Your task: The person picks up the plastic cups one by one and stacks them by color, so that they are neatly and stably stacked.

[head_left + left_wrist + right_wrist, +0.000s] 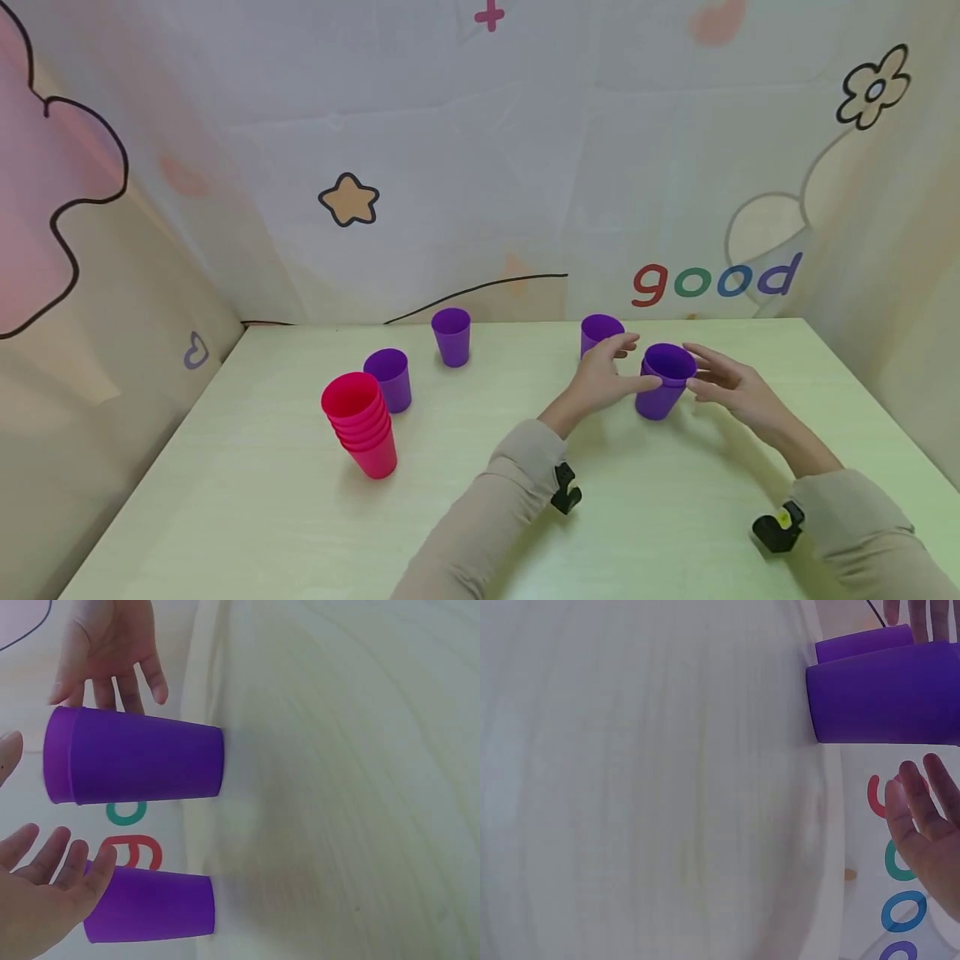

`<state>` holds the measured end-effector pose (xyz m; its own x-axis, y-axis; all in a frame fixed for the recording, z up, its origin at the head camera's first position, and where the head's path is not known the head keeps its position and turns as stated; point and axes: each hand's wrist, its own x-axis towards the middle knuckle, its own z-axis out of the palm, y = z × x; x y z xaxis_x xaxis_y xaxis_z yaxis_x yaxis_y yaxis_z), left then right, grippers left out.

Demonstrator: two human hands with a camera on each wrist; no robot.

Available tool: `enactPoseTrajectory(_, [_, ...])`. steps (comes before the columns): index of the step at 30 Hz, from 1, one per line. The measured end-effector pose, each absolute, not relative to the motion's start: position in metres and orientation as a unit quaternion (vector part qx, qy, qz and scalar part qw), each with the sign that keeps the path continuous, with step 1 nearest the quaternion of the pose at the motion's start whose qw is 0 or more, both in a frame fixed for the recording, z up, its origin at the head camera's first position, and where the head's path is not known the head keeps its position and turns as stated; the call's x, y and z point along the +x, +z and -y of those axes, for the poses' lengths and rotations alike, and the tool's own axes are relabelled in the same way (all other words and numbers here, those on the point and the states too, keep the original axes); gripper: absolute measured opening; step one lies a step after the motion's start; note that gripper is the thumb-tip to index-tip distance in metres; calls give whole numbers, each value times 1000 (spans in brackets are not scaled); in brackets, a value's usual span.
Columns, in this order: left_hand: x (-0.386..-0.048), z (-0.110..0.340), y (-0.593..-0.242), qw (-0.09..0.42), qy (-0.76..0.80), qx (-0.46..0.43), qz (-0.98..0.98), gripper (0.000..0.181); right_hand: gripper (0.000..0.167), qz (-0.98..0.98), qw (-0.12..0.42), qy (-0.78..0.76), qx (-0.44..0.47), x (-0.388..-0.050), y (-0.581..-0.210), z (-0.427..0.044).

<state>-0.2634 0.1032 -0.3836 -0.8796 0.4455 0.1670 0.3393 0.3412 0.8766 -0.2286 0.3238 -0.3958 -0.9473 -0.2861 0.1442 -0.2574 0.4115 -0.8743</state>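
Two nested purple cups [658, 398] stand upright on the right part of the table; in the left wrist view the inner cup's rim [60, 755] juts out of the outer cup [146, 756]. My left hand [606, 377] is on their left side, fingers extended and thumb near the rim. On the other side, my right hand [738, 390] has its fingers spread close to the rim. Both wrist views show gaps between the hands and the cups. Behind my left hand stands another purple cup [597, 328], partly hidden by it.
A leaning-looking stack of several red cups [375, 454] stands left of centre on the table [225, 500]. Just behind it is a purple cup [397, 385], and a further purple cup [452, 340] stands near the back edge. A printed cloth [450, 167] hangs behind the table.
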Motion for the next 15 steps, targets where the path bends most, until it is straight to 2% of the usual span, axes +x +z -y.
enactPoseTrajectory(9, [-261,-82,-374,37,592,208,-778,58,51,-838,-53,-519,-160,-227,-388,-319])
enactPoseTrajectory(15, [-265,-67,-371,23,619,198,-760,55,51,-816,-64,-545,-184,-230,-387,-315])
